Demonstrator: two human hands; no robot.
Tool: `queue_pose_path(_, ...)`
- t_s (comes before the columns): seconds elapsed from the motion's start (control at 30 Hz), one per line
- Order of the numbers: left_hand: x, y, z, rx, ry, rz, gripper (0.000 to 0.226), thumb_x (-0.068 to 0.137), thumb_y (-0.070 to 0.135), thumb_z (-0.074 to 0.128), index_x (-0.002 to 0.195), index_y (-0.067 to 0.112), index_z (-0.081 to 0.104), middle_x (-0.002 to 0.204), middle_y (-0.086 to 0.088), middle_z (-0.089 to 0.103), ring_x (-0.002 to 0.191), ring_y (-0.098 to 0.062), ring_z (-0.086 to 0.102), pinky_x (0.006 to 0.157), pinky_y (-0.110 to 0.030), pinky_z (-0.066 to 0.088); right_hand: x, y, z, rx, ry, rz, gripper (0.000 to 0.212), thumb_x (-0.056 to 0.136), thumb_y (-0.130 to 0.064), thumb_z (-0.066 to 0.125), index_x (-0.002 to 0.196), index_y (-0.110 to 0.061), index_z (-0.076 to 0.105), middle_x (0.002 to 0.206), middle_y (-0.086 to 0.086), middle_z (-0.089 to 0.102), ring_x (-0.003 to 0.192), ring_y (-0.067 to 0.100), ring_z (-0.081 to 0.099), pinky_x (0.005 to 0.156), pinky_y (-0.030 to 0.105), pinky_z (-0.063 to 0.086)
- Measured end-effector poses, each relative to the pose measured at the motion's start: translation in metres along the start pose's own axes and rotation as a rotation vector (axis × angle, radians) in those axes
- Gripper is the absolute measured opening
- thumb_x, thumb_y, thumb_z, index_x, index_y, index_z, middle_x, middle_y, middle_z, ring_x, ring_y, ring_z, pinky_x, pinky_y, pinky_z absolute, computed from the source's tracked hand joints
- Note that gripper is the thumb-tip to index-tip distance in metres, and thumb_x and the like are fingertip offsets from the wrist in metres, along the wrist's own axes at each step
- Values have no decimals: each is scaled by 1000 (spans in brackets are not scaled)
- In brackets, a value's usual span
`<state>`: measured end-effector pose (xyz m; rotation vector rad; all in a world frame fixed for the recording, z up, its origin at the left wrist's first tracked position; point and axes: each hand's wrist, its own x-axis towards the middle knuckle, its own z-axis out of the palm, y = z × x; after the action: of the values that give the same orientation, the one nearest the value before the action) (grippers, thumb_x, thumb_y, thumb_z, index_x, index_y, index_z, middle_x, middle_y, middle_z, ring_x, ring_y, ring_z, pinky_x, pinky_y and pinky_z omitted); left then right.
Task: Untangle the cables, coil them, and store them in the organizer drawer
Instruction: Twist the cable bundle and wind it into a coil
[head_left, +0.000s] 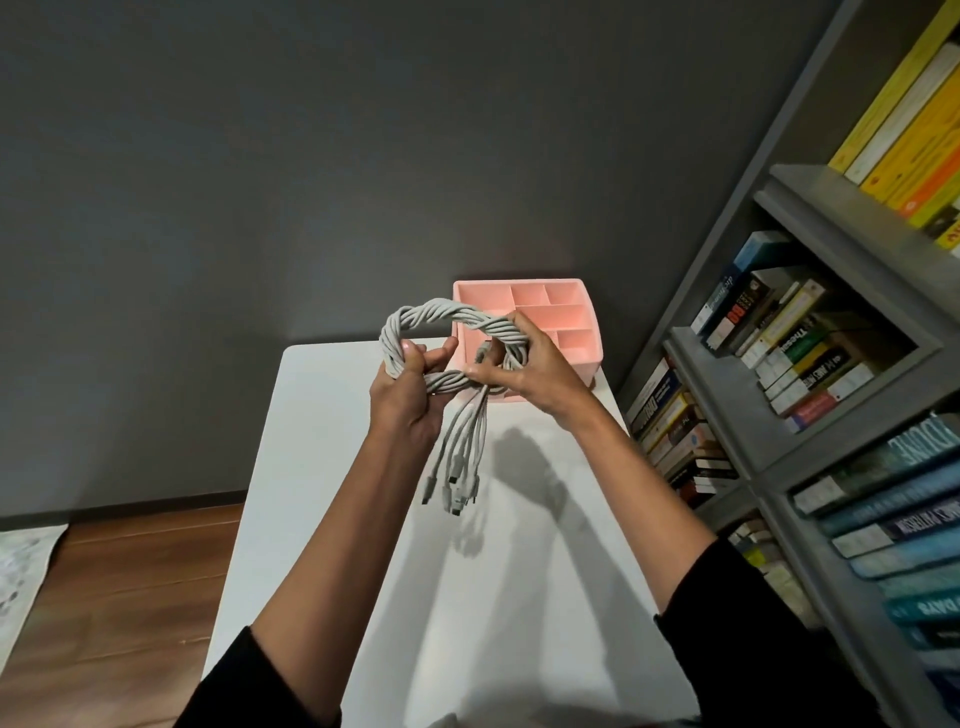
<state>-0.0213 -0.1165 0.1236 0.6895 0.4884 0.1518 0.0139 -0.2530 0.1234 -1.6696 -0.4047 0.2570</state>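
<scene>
The person is holding a bundle of pale grey braided cables (441, 317), twisted together into one rope-like loop, in the air above the far half of the white rectangular table (519, 597). The left hand (410, 400) is gripping the loop's left side, its fingers curled round the strands. The right hand (540, 376) is pinching the right side, its fingers clamped where the loop is closing. The plug ends (457, 491) are dangling loose below both hands.

This looks like the coiling step, with storing not yet done. The next move is likely calling for the tails to be wound in, then the coil to be carried a short way forward and lowered into the pink plastic compartment organizer (587, 364). The coil appears wider than the small cells, so the largest one seems the better fit.

The organizer is sitting at the table's far right corner, close to both edges. The grey bookshelf (857, 218) is crowding the right edge, leaving the right elbow little swing. The left edge is opening onto wooden floor (130, 597), which gives freer room.
</scene>
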Motion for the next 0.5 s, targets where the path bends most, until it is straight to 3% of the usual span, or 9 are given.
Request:
queue_pose_path(0.1,-2,-3,1,-59,43,22,19,103,16,37,87,7,45,51,-3,65,60,-8,70,65,-46,51,-2,8,1,30,-34,44,35,81,3,70,105,-6,46,76,0,53,68,3,54,69,15,47)
queue_pose_path(0.2,-2,-6,1,-99,90,30,20,102,14,38,86,6,46,56,-5,66,57,-9,69,79,-57,50,-4,15,2,60,-61,73,38,83,7,65,110,-7,43,79,-1,55,74,4,55,77,17,49)
queue_pose_path(0.3,1,-5,0,-125,115,51,21,102,14,39,85,6,48,54,-2,66,62,-9,69,88,-57,49,-5,22,7,66,-5,69,44,82,9,65,116,-6,41,94,2,58,86,4,58,86,17,48)
queue_pose_path(0.43,1,-4,2,-193,105,76,21,102,13,38,85,6,48,52,-1,65,61,-9,70,87,-55,49,-4,30,19,32,174,107,55,79,-8,74,118,-17,36,125,11,51,104,16,59,82,13,48)
queue_pose_path(0.5,2,-4,2,-221,110,80,21,103,13,37,87,5,47,52,-2,66,61,-9,69,94,-56,46,-1,34,30,26,249,211,55,81,-20,73,116,-18,32,129,13,48,108,21,58,84,18,51)
